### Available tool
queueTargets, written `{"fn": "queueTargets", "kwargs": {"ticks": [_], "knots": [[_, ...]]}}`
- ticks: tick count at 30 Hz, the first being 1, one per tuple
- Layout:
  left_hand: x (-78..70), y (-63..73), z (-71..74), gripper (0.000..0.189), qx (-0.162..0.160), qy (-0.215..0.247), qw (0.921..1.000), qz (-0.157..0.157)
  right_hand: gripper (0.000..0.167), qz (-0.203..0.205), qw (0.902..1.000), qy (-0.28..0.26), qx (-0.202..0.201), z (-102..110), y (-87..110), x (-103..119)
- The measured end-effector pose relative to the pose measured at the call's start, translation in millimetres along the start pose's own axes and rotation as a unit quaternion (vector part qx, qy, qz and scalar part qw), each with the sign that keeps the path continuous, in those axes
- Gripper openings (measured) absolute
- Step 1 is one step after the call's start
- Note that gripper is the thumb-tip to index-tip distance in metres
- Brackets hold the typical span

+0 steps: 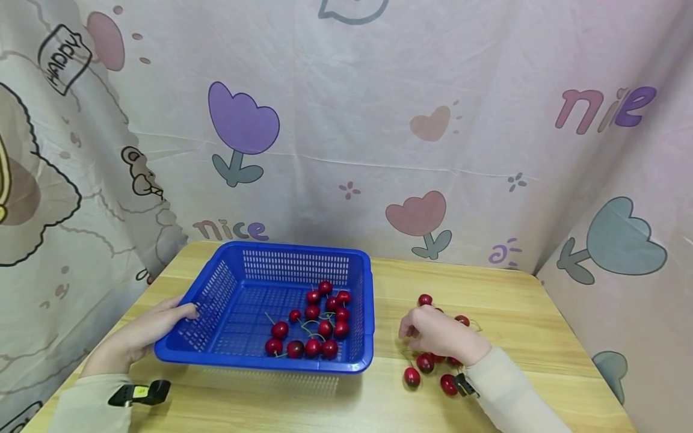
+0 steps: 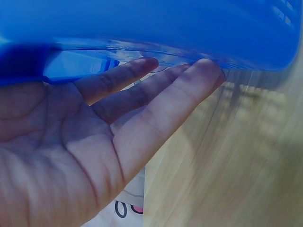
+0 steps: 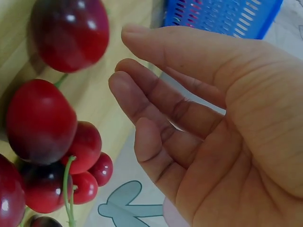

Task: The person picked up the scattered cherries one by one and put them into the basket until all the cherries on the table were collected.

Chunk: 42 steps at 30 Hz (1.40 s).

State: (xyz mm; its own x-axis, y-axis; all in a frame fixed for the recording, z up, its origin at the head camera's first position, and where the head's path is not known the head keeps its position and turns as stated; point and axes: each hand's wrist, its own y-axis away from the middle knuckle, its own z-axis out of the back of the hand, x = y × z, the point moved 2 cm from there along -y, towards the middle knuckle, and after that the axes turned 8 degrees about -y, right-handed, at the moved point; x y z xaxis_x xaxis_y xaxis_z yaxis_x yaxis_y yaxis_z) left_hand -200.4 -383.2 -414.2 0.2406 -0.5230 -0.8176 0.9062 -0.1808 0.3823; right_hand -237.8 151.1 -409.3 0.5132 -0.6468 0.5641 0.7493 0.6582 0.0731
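A blue plastic basket (image 1: 260, 361) with slotted walls holds several dark red cherries (image 1: 312, 347), mostly in its right half. At its left end my left hand (image 1: 146, 332) grips the rim, thumb over the inner side. In the left wrist view the other fingers (image 2: 156, 118) reach beneath the blue plastic. My right hand (image 1: 444, 332) hovers over loose cherries (image 1: 412, 377) on the table, right of the basket. The right wrist view shows its fingers (image 3: 165, 101) loosely bent, with nothing between them, beside a cluster of cherries (image 3: 41, 121) with green stems.
The light wooden table (image 1: 395, 403) carries both basket and loose cherries. A printed cloth (image 1: 325, 120) hangs behind the table and along both sides. A shadow falls on the wood below the basket's front edge. Each wrist wears a small black device (image 1: 139, 393).
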Motion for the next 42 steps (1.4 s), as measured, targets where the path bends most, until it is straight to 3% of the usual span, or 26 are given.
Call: {"fn": "queueTargets", "kwargs": {"ticks": [25, 42], "knots": [[0.7, 0.7, -0.2, 0.075, 0.001, 0.008, 1.0, 0.0, 0.03, 0.021, 0.9993, 0.027, 0.018, -11, -5.0, -4], [0.6, 1.3, -0.4, 0.075, -0.001, 0.007, 1.0, -0.003, 0.027, 0.002, 0.9993, 0.036, 0.01, -12, -5.6, -6]]}}
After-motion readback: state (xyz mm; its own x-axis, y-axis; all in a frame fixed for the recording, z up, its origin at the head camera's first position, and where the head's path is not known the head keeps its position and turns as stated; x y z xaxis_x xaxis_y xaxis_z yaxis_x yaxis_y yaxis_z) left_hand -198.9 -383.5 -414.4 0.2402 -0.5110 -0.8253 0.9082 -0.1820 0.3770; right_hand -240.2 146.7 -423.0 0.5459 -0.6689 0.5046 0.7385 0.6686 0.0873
